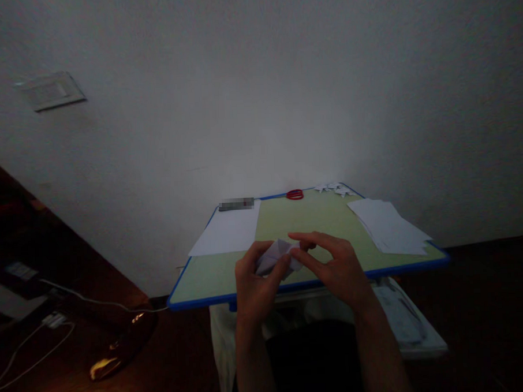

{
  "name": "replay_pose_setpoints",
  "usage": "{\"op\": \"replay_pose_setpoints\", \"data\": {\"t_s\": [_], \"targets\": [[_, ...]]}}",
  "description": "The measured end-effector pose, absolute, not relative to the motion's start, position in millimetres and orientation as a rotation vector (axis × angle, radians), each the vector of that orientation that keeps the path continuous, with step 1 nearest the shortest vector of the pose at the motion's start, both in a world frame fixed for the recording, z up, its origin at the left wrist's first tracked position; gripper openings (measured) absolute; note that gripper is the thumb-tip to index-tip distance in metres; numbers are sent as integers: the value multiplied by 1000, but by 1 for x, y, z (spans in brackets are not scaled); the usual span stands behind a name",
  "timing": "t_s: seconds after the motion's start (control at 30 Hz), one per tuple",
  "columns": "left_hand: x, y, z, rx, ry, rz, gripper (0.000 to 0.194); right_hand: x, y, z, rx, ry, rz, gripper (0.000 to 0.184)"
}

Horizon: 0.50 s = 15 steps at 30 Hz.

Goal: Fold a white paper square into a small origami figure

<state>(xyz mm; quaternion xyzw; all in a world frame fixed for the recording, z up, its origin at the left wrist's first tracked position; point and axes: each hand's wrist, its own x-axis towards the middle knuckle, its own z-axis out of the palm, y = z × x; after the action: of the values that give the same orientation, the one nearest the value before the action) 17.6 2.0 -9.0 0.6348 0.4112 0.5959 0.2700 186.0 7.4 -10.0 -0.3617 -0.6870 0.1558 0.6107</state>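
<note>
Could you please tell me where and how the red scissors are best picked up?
Probably by the red handles, from above and the near side: the scissors lie flat at the far edge of the table, with the wall behind, and the rounded handles are the part that shows clearly.

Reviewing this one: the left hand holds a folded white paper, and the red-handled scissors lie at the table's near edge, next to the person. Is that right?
Not quite: the head view shows the red-handled scissors at the far edge of the table, next to the wall. The left hand does hold a folded white paper.
</note>
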Motion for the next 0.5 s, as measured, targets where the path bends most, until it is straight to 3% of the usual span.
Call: {"op": "replay_pose_setpoints", "data": {"t_s": [0.5], "targets": [[20,6,-10,1662,1125,1653,22,186,11,-12,-841,-1525,331,33]]}}
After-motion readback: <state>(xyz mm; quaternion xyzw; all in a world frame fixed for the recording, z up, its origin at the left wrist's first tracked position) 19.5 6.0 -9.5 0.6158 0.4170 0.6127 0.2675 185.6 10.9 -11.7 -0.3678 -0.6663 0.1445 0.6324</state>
